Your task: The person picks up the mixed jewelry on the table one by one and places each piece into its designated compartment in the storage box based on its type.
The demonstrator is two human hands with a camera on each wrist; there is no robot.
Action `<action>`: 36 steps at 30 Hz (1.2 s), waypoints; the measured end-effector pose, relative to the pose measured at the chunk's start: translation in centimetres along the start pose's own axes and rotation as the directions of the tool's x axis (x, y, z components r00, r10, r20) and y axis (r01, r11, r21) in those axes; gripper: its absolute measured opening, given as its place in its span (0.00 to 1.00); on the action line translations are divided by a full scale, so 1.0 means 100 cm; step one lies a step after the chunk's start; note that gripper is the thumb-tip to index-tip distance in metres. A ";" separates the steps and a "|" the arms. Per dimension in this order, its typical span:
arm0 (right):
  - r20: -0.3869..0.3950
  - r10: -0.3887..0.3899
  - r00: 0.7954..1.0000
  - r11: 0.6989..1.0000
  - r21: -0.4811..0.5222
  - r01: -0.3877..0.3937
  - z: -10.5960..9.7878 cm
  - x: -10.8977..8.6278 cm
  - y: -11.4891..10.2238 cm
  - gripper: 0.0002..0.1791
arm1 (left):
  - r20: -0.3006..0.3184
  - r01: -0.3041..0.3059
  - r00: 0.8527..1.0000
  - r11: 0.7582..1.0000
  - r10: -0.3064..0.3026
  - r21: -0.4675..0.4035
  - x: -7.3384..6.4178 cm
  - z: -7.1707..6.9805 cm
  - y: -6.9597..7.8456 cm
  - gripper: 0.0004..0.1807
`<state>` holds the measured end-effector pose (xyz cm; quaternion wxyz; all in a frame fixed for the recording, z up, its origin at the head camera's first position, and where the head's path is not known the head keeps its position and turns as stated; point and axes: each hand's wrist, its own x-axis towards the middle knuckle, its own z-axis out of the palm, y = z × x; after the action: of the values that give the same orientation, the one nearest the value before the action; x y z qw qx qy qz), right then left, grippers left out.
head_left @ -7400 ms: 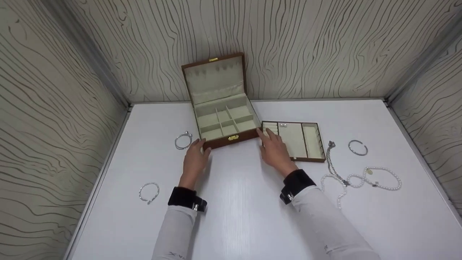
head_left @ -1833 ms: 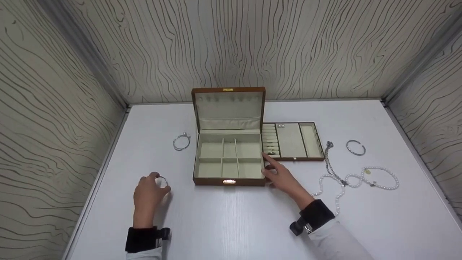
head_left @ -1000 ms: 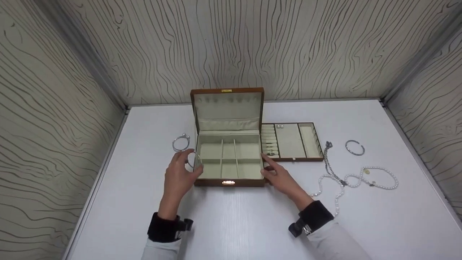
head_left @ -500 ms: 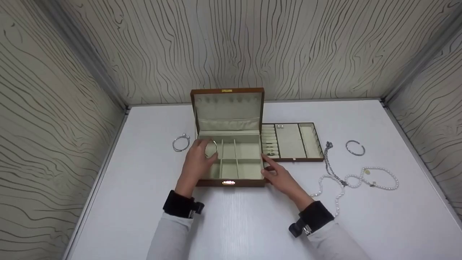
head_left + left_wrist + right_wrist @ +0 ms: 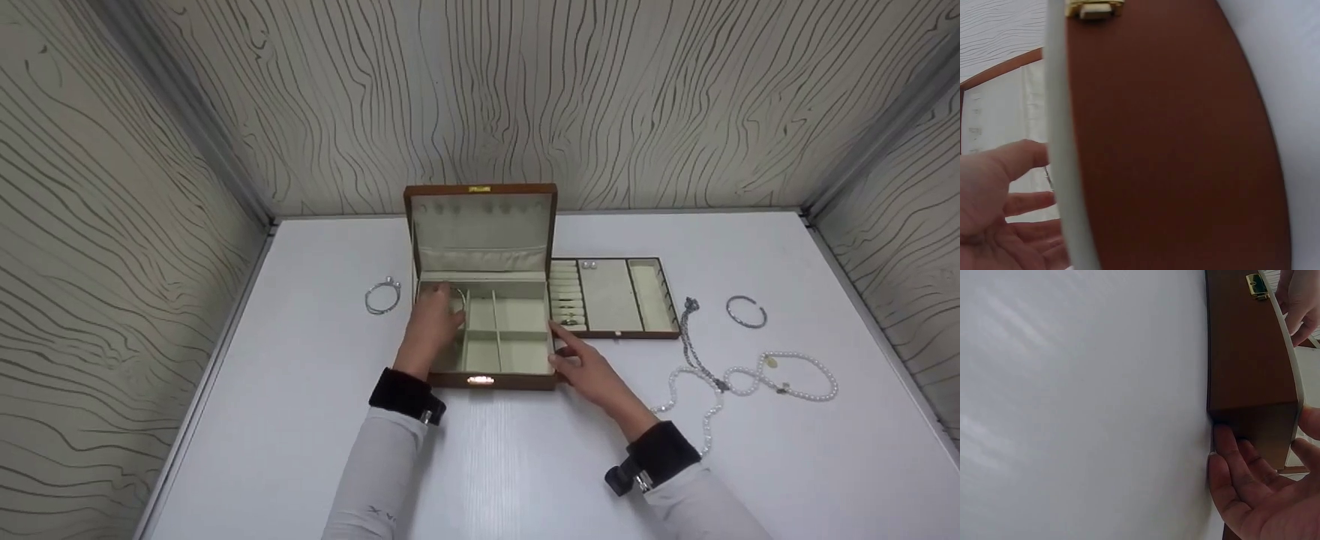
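Observation:
A brown jewelry box stands with its lid up and its cream compartments facing me. Inside its back left compartment my left hand pinches a thin silver bracelet between thumb and fingers. Most of that compartment is hidden behind the hand; the left wrist view shows only a sliver of the bracelet. My right hand touches the box's right side. In the right wrist view its fingers lie along the outer side wall, with the thumb side up near the rim.
Right of the box lies a flat tray holding pearl earrings and several rings. Another bracelet lies to the left. Farther right are an open bangle, a silver chain and strung pearls.
The box was pulled closer and squared up. My left hand took the bracelet from the table at left and carried it right into the box. The right hand moved to the box's side.

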<state>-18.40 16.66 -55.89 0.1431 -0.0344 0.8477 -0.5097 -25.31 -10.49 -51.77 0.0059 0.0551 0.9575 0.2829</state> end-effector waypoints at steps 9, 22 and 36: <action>0.002 0.002 1.000 1.000 0.004 -0.002 0.000 -0.001 -0.001 0.33 | -0.012 0.012 1.000 0.991 -0.011 0.134 0.007 0.011 -0.002 0.11; 0.021 -0.013 1.000 1.000 0.007 0.012 -0.001 -0.001 -0.001 0.34 | 0.047 0.064 0.995 0.949 -0.083 0.308 0.010 0.026 -0.002 0.09; 0.006 -0.016 1.000 1.000 -0.006 0.016 0.000 0.000 0.000 0.33 | 0.102 0.071 0.988 0.928 -0.116 0.365 0.007 0.027 0.003 0.11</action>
<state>-18.36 16.67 -55.84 0.1416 -0.0432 0.8483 -0.5083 -25.85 -8.76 -53.86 0.0675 0.0265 0.9925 0.0984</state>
